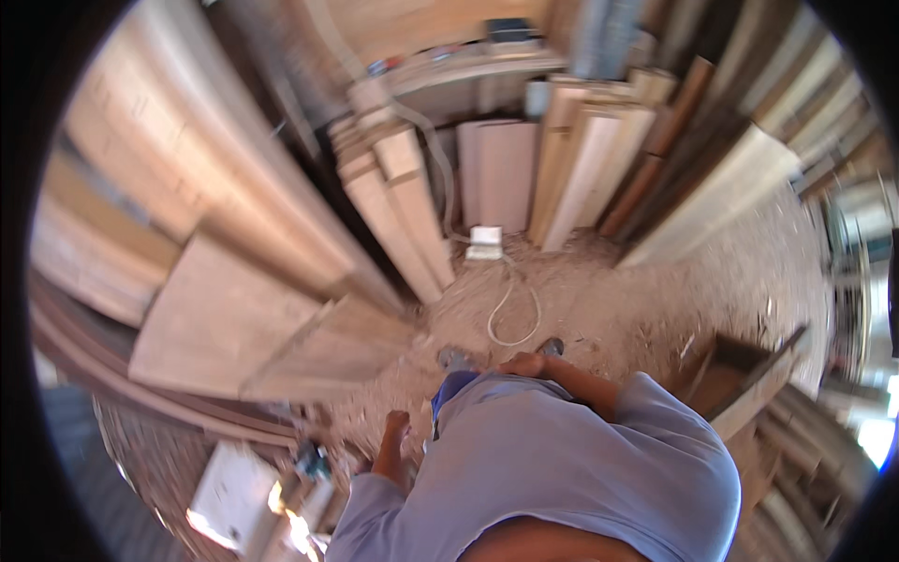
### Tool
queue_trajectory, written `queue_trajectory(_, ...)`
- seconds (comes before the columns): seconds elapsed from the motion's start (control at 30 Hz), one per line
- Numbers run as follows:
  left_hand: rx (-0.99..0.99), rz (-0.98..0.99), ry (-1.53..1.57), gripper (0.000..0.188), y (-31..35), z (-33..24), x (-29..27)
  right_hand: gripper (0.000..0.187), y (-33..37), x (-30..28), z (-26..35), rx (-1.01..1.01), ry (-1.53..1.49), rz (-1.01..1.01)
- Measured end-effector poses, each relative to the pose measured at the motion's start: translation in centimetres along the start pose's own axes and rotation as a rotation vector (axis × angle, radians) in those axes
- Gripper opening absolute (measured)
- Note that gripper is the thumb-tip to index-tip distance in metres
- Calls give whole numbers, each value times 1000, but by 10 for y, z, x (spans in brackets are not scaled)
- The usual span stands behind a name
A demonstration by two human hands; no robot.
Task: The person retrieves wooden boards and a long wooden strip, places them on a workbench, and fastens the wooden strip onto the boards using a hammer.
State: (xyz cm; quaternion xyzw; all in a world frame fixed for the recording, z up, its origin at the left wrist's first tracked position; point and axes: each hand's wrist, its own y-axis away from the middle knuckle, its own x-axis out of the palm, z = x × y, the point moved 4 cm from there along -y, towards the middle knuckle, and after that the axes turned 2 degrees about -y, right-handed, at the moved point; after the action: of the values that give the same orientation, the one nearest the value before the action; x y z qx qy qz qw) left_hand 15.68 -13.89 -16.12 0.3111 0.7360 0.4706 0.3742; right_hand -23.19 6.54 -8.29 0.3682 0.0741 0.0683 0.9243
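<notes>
My left hand hangs beside my left hip, away from the boards; it is small and blurred, and I make out nothing in it. My right hand is in front of my waist, against the lower edge of my grey-blue shirt. Its fingers are hidden or too blurred to read. Ahead of my feet, a white cable lies in a loop on the dusty floor. It runs to a small white box, perhaps a power outlet block, at the foot of the stacked boards.
Upright boards and pale planks lean ahead. Large panels stand on the left. A wooden shelf holds a dark box. An open wooden trough is at my right. A white panel lies behind at left.
</notes>
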Motion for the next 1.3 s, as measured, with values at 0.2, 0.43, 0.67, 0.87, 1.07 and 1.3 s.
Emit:
queue_trajectory(0.2, 265, 247, 18, 11, -28, -130, 40, 36, 55, -37, -99, -176, 650, -521)
queue_trajectory(0.43, 804, 518, -727, 33, 28, -197, 208, 19, 121, -34, -298, 311, 585, -700)
queue_trajectory(0.67, 791, 324, -768, 34, 51, -227, 280, 19, 198, -60, -377, 355, 257, -513)
queue_trajectory(0.87, 537, 127, -336, 31, 34, -219, 237, 19, 180, -117, -338, 365, 279, -406)
queue_trajectory(1.07, 701, 193, -947, 33, 69, -178, 197, 18, 119, -161, -246, 280, 419, -314)
queue_trajectory(1.3, 1133, -15, -1177, 29, -11, -123, 135, 17, 12, -126, -122, -79, 727, -78)
